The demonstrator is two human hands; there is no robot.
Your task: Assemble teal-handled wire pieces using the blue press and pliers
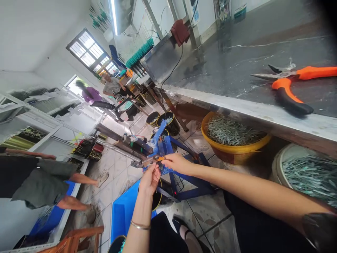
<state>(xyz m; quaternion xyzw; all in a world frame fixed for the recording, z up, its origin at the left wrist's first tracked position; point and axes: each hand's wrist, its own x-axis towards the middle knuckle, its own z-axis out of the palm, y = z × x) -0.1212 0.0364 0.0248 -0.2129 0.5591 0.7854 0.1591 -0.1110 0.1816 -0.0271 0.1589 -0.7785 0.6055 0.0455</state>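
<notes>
A blue machine (166, 141) with a long coil spring (116, 149) along its bar stands in front of me. My right hand (176, 163) is closed round a small tool with an orange handle (160, 159), its tip against the machine's metal end. Just below it, my left hand (150, 180), with a bangle on the wrist, has its fingers curled together at the same spot. Whatever the left fingers pinch is too small to make out. Pliers with orange and black handles (286, 82) lie on the dark worktop (226, 70) to the right.
A yellow tub (231, 154) and a white bucket (279, 168), both filled with green-grey strips, stand under the worktop. A blue bin (122, 211) sits below the machine. A person in shorts (50, 179) stands at the left; two people are farther back. A wooden chair (76, 239) is at lower left.
</notes>
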